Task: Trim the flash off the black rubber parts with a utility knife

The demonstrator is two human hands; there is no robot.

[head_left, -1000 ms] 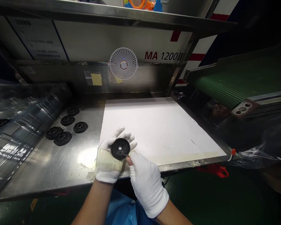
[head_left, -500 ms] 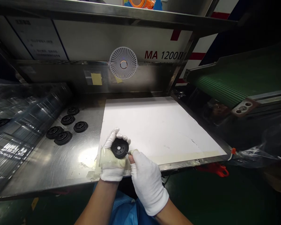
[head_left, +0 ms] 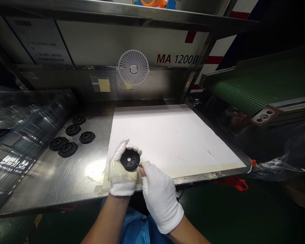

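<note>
A round black wheel-like part [head_left: 130, 164], with a small hole at its centre, rests in my left hand [head_left: 122, 171], whose white-gloved fingers curl around its rim. My right hand [head_left: 160, 195], also in a white glove, is closed in a pinch on a thin pointed tool [head_left: 139, 165]. The tip of that tool meets the right edge of the black part; most of its length is hidden in my fingers, so its kind does not show. Bare fingertip skin shows at the right glove's thumb side. Both hands are above the near edge of the white sheet.
Several similar black round parts [head_left: 68, 149] lie on the metal table [head_left: 66, 179] at left, beside clear plastic trays [head_left: 22, 145]. A white sheet [head_left: 165, 135] covers the middle. A small fan [head_left: 133, 67] stands at the back. A green conveyor belt [head_left: 256, 88] extends at right.
Almost nothing differs. Both hands keep the same hold on the black part and the thin tool, and the view has shifted very slightly.
</note>
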